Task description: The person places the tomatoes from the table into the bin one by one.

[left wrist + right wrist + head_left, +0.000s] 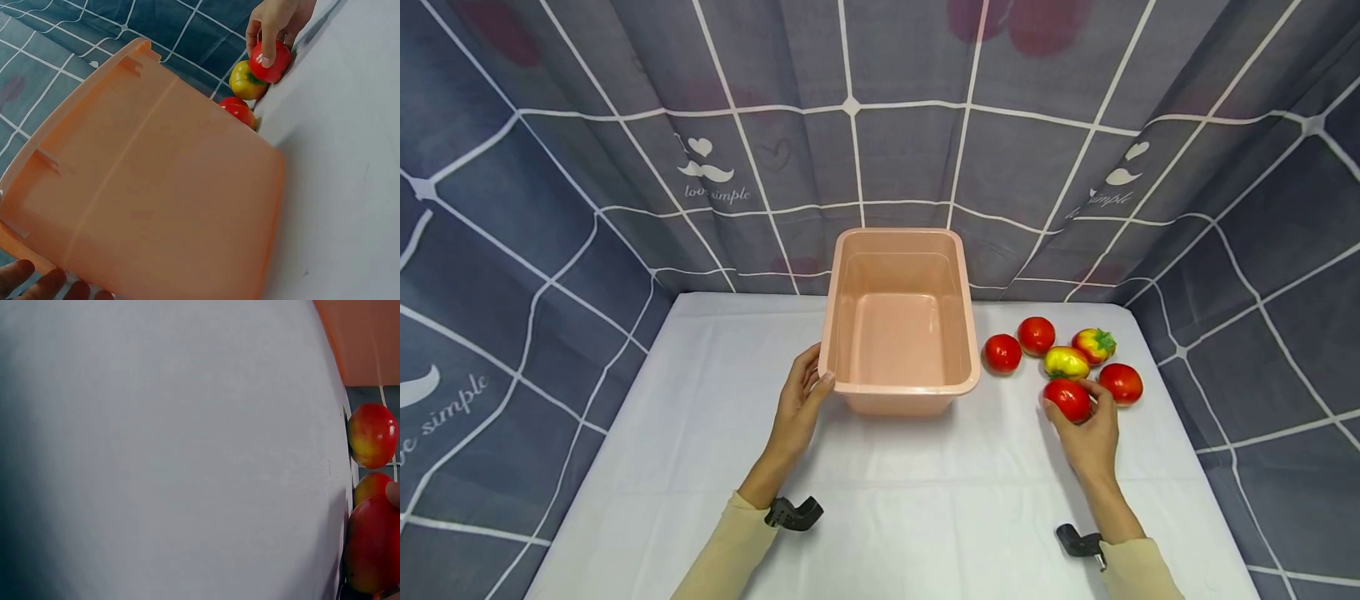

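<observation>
My left hand (797, 406) holds the front left corner of a peach-coloured plastic bin (901, 390), thumb on the rim. In the left wrist view the fingers (44, 284) show at the bin's edge, bottom left. The bin's inside shows bare, and its front is tipped toward me. To the right, my right hand (1092, 433) grips a shiny red tomato (1067, 400) between thumb and fingers. In the right wrist view this tomato (370, 550) fills the lower right edge, with only bits of the fingers in sight.
Close around the right hand lie more red tomatoes (1122, 384), a yellow pepper (1066, 363) and a red-yellow pepper (1093, 345) with a green stem. A white cloth (925, 517) covers the table. Grey checked curtains (902, 158) stand behind and at both sides.
</observation>
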